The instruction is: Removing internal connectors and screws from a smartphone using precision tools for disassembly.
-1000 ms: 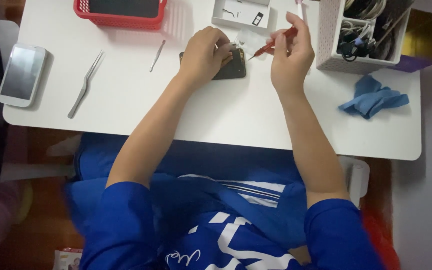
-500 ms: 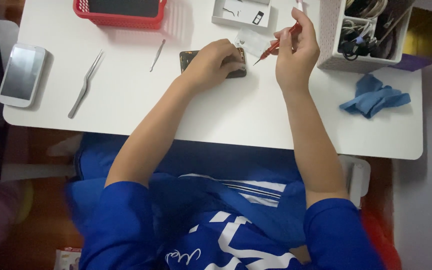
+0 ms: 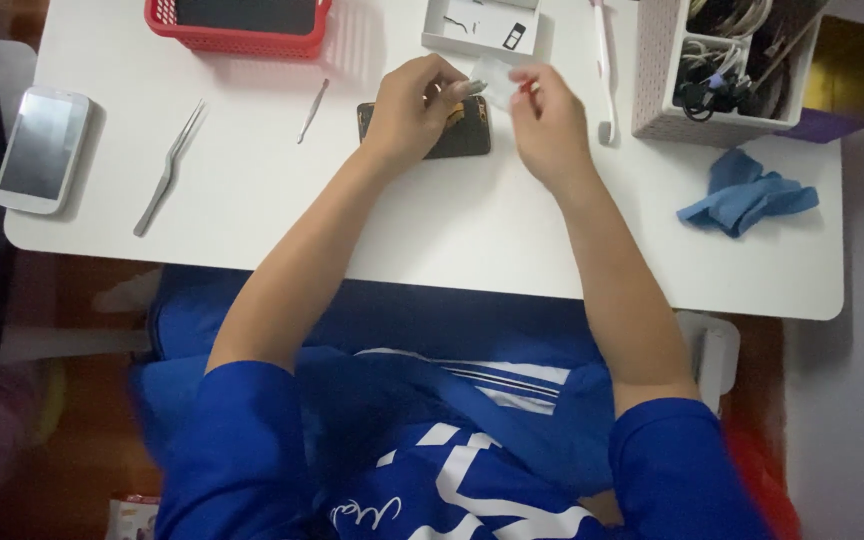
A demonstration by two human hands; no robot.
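Item: opened phone [image 3: 457, 135], dark, back cover removed, laid flat on the white table [image 3: 452, 240] at its far middle. Its long axis was set left to right; which end was the top could not be told.

Left hand [image 3: 412, 110]: rested over the left part of the phone, fingers curled narrow, a small silvery piece [image 3: 474, 87] pinched at the fingertips just above the phone's far edge.

Right hand [image 3: 550, 125]: held just right of the phone, apart from it, fingers closed narrowly on a thin red-tipped tool [image 3: 525, 88], mostly hidden; its full length and direction could not be told. A small white slip [image 3: 497, 80] was seen between the two hands.

Relation: the phone lay beneath and slightly near of the left hand, and left of the right hand; the left hand was the nearer.

Surroundings: tweezers [image 3: 167, 170] and a thin metal probe [image 3: 313, 110] to the left; a white phone [image 3: 42, 148] at the far left edge; a red basket [image 3: 237, 35] and a small white tray [image 3: 480, 28] at the far side; a pink bin of cables [image 3: 727, 70] and a blue cloth [image 3: 747, 195] to the right.
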